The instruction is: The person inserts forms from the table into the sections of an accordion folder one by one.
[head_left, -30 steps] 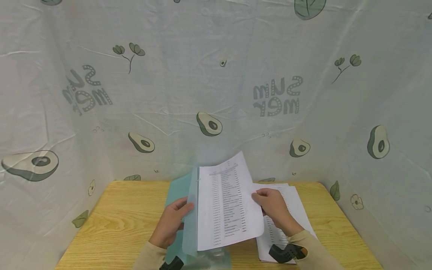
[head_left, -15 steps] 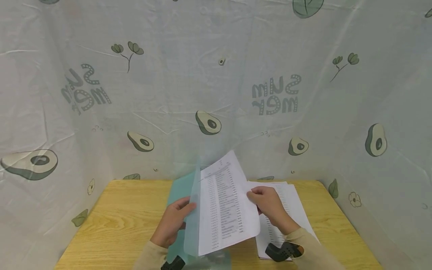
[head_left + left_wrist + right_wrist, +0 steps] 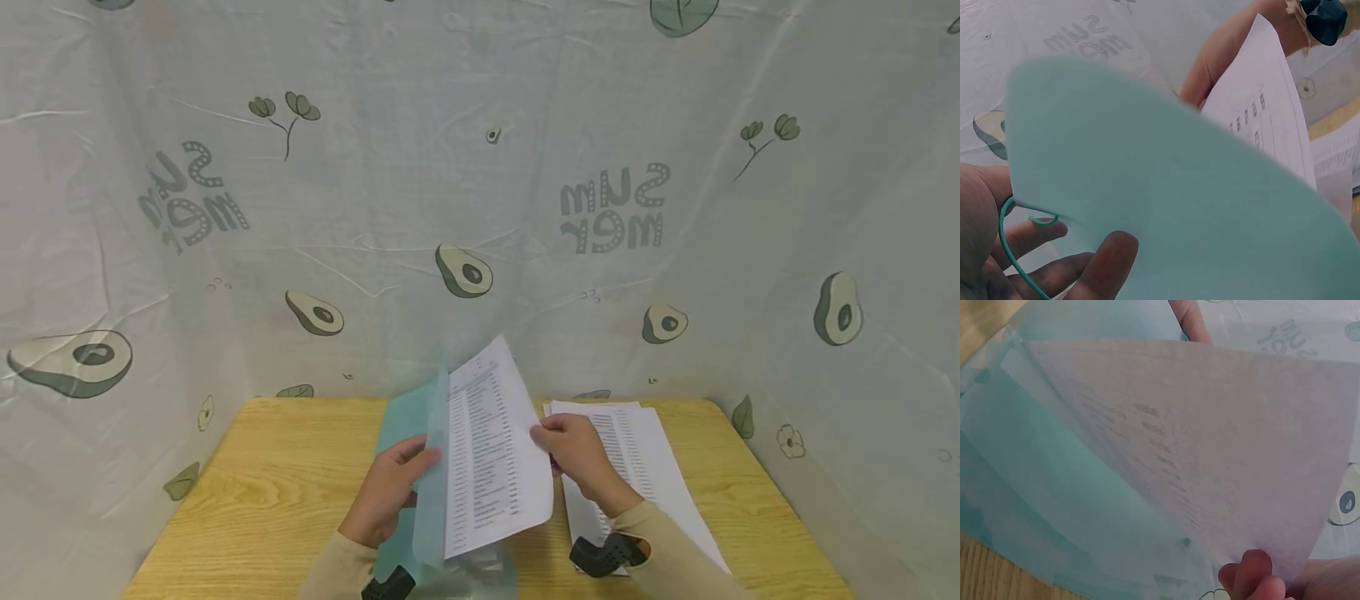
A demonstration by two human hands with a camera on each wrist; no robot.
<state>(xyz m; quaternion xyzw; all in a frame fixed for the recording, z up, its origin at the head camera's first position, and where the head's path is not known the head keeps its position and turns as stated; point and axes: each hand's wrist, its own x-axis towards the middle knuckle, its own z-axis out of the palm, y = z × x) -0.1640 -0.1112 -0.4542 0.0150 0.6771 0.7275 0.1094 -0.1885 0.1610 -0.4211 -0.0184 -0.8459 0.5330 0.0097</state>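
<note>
My left hand [image 3: 390, 485] pinches the raised cover of a light teal plastic folder [image 3: 430, 508] near its edge; in the left wrist view an elastic cord [image 3: 1013, 250] loops by the fingers. A printed sheet of paper [image 3: 487, 467] stands tilted, its left part tucked behind the folder's cover. My right hand [image 3: 585, 458] pinches this sheet by its right edge. From the right wrist view, the sheet's back [image 3: 1254, 437] curves up over the folder's inside, with the fingertips [image 3: 1254, 565] at its lower corner.
To the right, a stack of printed papers [image 3: 660, 467] lies on the wooden table [image 3: 255, 483], partly under my right forearm. A whitish sheet with printed avocados [image 3: 465, 271] hangs as a curtain behind and around the table.
My right hand has moved left with the printed sheet, bringing it further toward the folder. The left hand still holds the cover, shifted very slightly right. More of the paper stack shows.
</note>
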